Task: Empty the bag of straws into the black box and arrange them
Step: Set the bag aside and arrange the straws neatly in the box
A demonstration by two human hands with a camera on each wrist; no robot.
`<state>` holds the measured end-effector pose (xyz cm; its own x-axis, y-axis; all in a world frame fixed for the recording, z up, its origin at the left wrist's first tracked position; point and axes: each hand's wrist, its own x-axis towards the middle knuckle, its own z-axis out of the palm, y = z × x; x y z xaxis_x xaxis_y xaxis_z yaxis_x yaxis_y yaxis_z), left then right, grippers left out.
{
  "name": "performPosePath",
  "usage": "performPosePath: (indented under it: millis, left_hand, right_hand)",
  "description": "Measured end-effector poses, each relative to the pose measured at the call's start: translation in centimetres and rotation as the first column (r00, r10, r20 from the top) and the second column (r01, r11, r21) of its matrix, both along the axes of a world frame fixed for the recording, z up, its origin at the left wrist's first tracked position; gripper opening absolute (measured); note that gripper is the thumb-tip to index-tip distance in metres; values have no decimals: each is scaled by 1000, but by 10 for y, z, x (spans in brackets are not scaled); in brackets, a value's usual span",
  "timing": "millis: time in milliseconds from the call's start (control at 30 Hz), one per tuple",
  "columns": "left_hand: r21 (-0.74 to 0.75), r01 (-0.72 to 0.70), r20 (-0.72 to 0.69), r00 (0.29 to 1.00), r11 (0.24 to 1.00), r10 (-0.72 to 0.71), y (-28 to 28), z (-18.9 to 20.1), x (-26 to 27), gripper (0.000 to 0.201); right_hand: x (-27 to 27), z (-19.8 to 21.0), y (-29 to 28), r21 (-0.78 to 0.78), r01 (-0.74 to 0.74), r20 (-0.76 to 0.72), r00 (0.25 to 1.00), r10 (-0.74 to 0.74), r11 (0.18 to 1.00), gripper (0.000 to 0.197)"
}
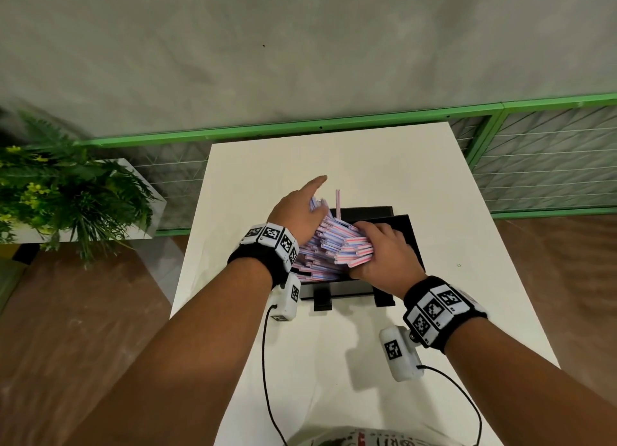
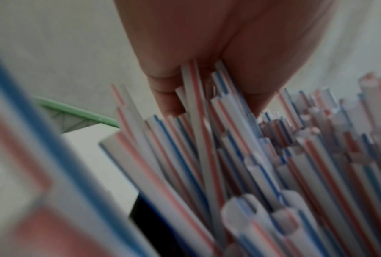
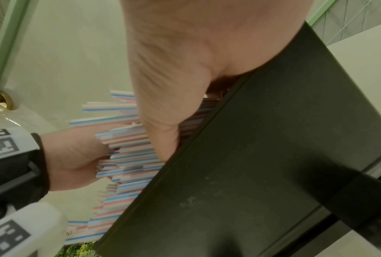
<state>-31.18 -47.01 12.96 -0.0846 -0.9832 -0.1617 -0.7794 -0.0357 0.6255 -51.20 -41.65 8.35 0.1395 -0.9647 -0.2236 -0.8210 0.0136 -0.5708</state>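
A black box (image 1: 409,233) stands in the middle of the white table (image 1: 367,158). A thick heap of red, blue and white striped straws (image 1: 334,250) lies in it, the ends sticking out unevenly. One straw (image 1: 338,203) stands upright at the far side. My left hand (image 1: 305,211) is at the heap's left side with the index finger stretched out; in the left wrist view some straws (image 2: 229,147) run up between thumb and fingers (image 2: 163,97). My right hand (image 1: 379,245) curls over the heap's right ends beside the box wall (image 3: 262,156), thumb on the straws (image 3: 128,156).
A potted green plant (image 1: 66,191) stands on a low stand at the left. A green railing (image 1: 300,126) runs behind the table. A white item with red and black print (image 1: 360,439) shows at the near edge. Bare tabletop lies around the box.
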Motion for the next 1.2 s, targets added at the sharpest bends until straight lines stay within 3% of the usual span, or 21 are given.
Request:
performPosePath:
  millis: [100,300,367,433,633,833,1000,1100,1200]
  left_hand:
    - [7,87,14,996,996,-87,-5,-3,-3,49]
    - [36,99,-43,994,994,-98,-13,-5,-8,28]
    - [34,76,-110,991,997,-72,-13,-3,-9,16]
    - [30,31,-143,989,999,-26,-11,-1,-11,20]
    - [-79,-72,-42,997,994,69,-6,-5,-10,21]
    - [-123,-271,-320,921,955,220,6,-3,8,22]
    - [0,-152,-217,965,988,148,22,-7,13,25]
    - [23,-137,-198,970,990,139,29,6,16,34]
    - [66,-102,-66,992,993,106,30,14,27,55]
  right_hand:
    - [0,1,-1,7,-7,-10,1000,7,1000,92]
    - [1,1,-1,7,-4,-17,1000,4,1000,93]
    - [1,1,-1,16,-8,-22,1000,8,1000,91]
    - [1,1,-2,19,-17,-28,999,18,1000,89]
    - [2,0,-1,-12,-11,-45,999,10,1000,86]
    - [3,2,-3,-44,19,84,996,-15,999,86]
    - [6,4,-2,19,-21,18,1000,21,1000,99]
    - [1,8,-1,27,-42,88,995,39,999,111]
    - [-11,11,2,41,-66,187,981,57,997,112]
